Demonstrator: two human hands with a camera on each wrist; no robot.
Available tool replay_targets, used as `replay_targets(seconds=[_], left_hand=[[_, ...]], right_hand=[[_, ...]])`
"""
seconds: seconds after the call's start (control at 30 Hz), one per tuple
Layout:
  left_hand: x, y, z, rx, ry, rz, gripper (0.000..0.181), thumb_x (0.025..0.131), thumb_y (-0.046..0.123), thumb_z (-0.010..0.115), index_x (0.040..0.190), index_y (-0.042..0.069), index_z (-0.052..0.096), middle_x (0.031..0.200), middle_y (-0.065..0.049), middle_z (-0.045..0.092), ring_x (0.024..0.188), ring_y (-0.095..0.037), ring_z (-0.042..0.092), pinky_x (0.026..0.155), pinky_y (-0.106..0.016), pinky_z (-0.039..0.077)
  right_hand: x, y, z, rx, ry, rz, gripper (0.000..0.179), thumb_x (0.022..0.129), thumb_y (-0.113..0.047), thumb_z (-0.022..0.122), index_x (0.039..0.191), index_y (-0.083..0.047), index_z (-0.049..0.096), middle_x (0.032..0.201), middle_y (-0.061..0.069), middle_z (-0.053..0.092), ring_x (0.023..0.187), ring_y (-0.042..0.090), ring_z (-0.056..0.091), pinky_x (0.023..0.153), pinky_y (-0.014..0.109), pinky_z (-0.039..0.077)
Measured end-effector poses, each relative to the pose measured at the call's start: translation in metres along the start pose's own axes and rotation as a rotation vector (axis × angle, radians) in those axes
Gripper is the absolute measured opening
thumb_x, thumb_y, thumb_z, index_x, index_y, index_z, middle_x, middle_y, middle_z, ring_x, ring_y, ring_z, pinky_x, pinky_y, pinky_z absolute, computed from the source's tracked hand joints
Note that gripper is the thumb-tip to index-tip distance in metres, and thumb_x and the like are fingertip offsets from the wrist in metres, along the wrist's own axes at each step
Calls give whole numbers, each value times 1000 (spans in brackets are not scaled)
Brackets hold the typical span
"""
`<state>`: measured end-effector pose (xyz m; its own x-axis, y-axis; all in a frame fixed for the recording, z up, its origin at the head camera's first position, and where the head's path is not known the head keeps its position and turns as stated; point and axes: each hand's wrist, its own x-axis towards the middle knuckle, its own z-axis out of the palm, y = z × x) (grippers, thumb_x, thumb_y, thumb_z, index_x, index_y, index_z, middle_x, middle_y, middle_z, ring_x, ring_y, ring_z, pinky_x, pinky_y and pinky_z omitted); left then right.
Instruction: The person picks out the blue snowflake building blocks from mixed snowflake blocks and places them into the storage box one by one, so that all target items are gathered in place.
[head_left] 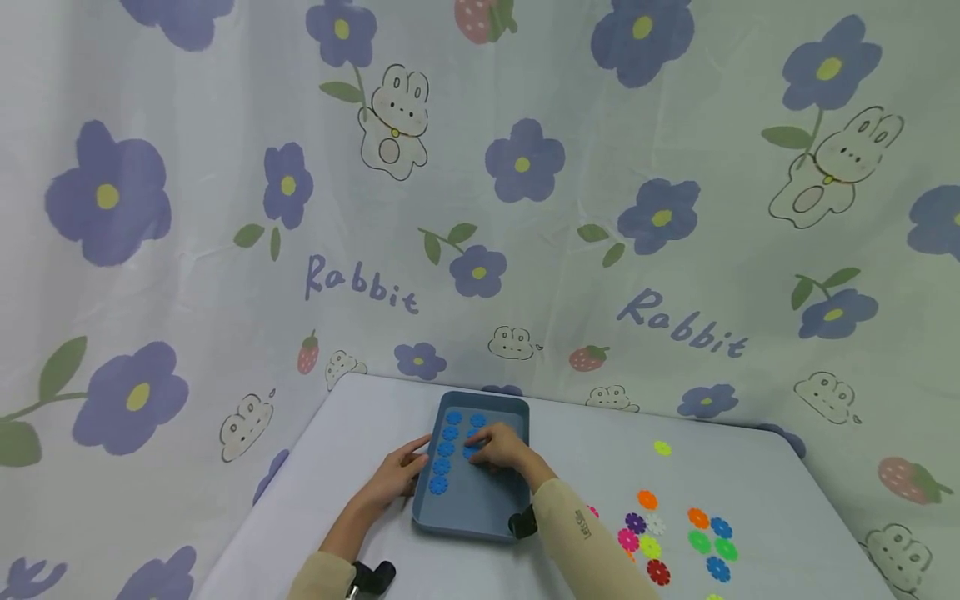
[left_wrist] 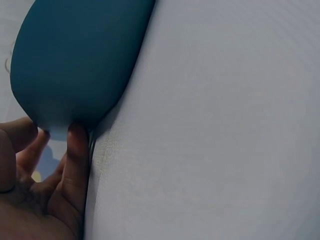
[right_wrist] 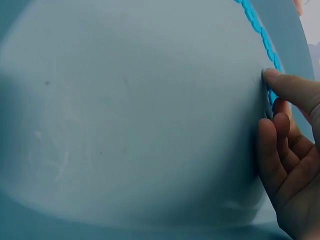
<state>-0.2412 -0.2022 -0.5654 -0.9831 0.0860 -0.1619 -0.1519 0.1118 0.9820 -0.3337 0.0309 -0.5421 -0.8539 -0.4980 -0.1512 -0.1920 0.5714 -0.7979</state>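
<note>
A grey-blue tray (head_left: 468, 521) lies on the white table, with several blue notched plastic discs (head_left: 442, 466) in a column along its left side. A shorter second column of blue discs (head_left: 478, 420) starts beside it. My left hand (head_left: 399, 473) holds the tray's left edge; in the left wrist view its thumb and fingers (left_wrist: 76, 150) are at the tray's rim. Reaching into the tray, my right hand (head_left: 501, 448) pinches a blue disc (head_left: 469, 452) low over the second column. The fingers partly cover that disc in the head view.
Right of the tray, loose discs lie in groups: orange (head_left: 647, 500), purple (head_left: 635, 523), red (head_left: 658, 572), green (head_left: 726, 549) and blue (head_left: 718, 569). One yellow disc (head_left: 662, 448) sits farther back. A patterned curtain (head_left: 525, 250) hangs behind the table.
</note>
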Motion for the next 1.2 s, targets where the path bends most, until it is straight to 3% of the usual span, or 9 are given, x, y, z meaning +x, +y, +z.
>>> replay_targets(seconds=[0.27, 0.57, 0.73, 0.87, 0.93, 1.1, 1.2], left_hand=[[-3, 2, 5, 45, 20, 6, 52, 102, 23, 52, 150, 11, 37, 121, -18, 59, 94, -24, 63, 69, -38, 54], [-2, 3, 5, 44, 26, 1, 51, 102, 23, 53, 150, 13, 38, 118, -17, 59, 94, -24, 63, 70, -38, 54], [-2, 0, 4, 47, 29, 17, 51, 102, 22, 53, 150, 12, 39, 119, -17, 59, 96, -26, 62, 71, -39, 55], [-2, 1, 6, 51, 27, 12, 51, 102, 22, 53, 150, 11, 39, 118, -18, 59, 97, -26, 62, 72, -38, 54], [-2, 2, 6, 51, 31, 7, 51, 102, 23, 54, 149, 11, 39, 118, -18, 59, 97, -26, 61, 72, -38, 54], [-1, 1, 4, 54, 54, 1, 52, 101, 25, 56, 149, 12, 41, 118, -16, 59, 96, -24, 61, 71, -36, 54], [0, -1, 5, 50, 51, 3, 52, 100, 25, 57, 148, 12, 41, 119, -17, 60, 96, -25, 62, 71, -37, 54]], right_hand=[[1, 1, 2, -10, 21, -5, 29, 78, -11, 82, 106, -13, 77, 87, -2, 65, 58, 14, 58, 50, 30, 51], [-4, -1, -7, 41, 13, -24, 31, 79, -13, 81, 109, -10, 75, 76, 4, 64, 55, 13, 55, 49, 29, 50], [-14, -11, -29, 74, 3, -82, 29, 83, -15, 78, 110, -5, 74, 76, 11, 66, 54, 16, 54, 51, 31, 49], [-25, -11, -51, 36, -6, -106, 26, 86, -16, 76, 109, -6, 74, 70, 3, 61, 54, 13, 51, 52, 31, 47], [-32, -8, -62, 18, -6, -110, 25, 86, -17, 75, 109, -7, 74, 69, 3, 60, 54, 13, 51, 52, 31, 48], [-51, 6, -88, -5, 4, -104, 26, 88, -21, 74, 110, -8, 73, 80, 16, 64, 58, 18, 58, 53, 34, 53], [-66, 18, -103, -11, 22, -75, 29, 88, -24, 73, 111, -7, 72, 83, 16, 65, 60, 21, 60, 54, 34, 53]])
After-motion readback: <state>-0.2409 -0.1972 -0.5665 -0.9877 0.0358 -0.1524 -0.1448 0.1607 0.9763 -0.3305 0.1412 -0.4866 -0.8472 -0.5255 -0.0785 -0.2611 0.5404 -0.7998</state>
